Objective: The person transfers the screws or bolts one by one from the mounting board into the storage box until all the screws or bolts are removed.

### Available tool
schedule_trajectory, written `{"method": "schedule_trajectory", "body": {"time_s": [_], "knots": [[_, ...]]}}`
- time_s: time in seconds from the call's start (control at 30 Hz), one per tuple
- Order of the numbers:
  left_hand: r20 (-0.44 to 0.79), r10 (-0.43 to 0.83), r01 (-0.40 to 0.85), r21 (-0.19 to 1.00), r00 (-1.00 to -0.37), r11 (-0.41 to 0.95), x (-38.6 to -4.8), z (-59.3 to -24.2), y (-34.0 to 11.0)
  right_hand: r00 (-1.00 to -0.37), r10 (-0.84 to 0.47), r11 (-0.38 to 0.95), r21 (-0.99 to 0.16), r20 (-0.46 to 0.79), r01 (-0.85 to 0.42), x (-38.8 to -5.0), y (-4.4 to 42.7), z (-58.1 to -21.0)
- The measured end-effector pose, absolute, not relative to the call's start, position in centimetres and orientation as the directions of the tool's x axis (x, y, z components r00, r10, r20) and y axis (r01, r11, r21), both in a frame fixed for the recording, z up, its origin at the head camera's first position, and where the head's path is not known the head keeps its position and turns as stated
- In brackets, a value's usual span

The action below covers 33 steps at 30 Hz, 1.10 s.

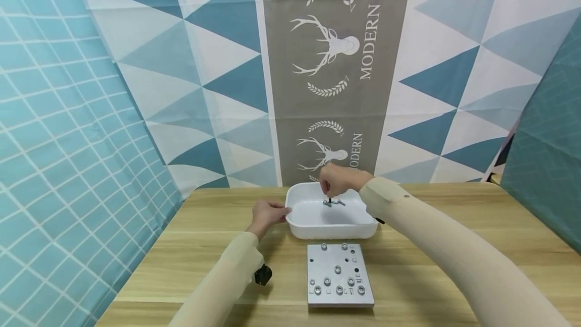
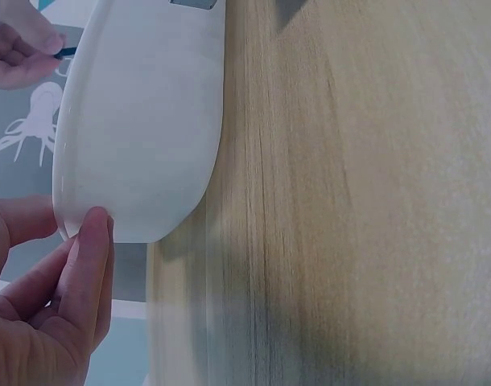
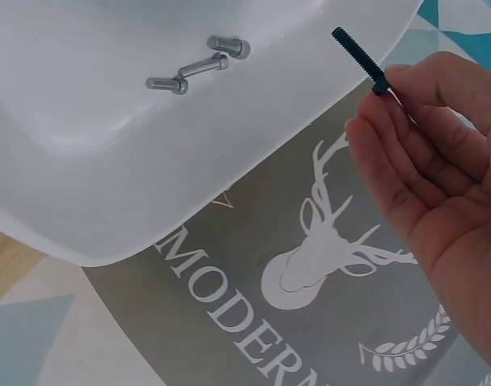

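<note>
In the head view my right hand (image 1: 337, 179) is above the white plastic bin (image 1: 333, 232), toward its far side. Its thumb and fingertips pinch a dark threaded bolt (image 3: 360, 60) by the head end, the shank pointing away from the fingers in the right wrist view. Below it, three silver socket-head bolts (image 3: 204, 66) lie together on the bin's floor. My left hand (image 1: 268, 214) holds the bin's left end, the thumb and fingers pinching its rim in the left wrist view.
A silver metal plate (image 1: 324, 270) with several bolts set in it, plus holes and small markings, lies just in front of the bin. All stands on a wooden table (image 1: 204, 251). Patterned cloth (image 1: 317, 110) hangs behind the table's far edge.
</note>
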<state>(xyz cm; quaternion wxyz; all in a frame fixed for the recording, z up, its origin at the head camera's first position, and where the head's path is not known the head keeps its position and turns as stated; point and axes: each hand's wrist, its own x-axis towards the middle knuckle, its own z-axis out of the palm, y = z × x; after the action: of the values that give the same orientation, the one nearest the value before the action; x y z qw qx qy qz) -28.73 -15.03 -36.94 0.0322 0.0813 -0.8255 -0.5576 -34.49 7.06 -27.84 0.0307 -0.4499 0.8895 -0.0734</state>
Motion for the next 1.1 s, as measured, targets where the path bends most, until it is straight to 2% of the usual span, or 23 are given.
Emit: {"method": "schedule_trajectory", "body": {"time_s": [0.37, 0.57, 0.93, 1.1], "knots": [[-0.053, -0.164, -0.111, 0.923, -0.985, 0.370, -28.9, -37.2, -14.7, -0.633, -0.770, 0.618, -0.159, 0.074, -0.770, -35.4, 7.6, -28.6], [-0.051, -0.164, -0.109, 0.924, -0.985, 0.367, -28.9, -37.2, -14.6, -0.621, -0.780, 0.604, -0.161, 0.082, -0.780, -35.4, 7.9, -28.9], [-0.050, -0.167, -0.109, 0.924, -0.985, 0.368, -28.5, -37.3, -14.7, -0.620, -0.784, 0.596, -0.243, 0.030, -0.765, -32.7, 8.1, -29.0], [-0.049, -0.169, -0.109, 0.924, -0.984, 0.365, -28.5, -36.9, -14.9, -0.595, -0.803, 0.573, -0.244, 0.026, -0.783, -31.1, 8.1, -28.7]]}}
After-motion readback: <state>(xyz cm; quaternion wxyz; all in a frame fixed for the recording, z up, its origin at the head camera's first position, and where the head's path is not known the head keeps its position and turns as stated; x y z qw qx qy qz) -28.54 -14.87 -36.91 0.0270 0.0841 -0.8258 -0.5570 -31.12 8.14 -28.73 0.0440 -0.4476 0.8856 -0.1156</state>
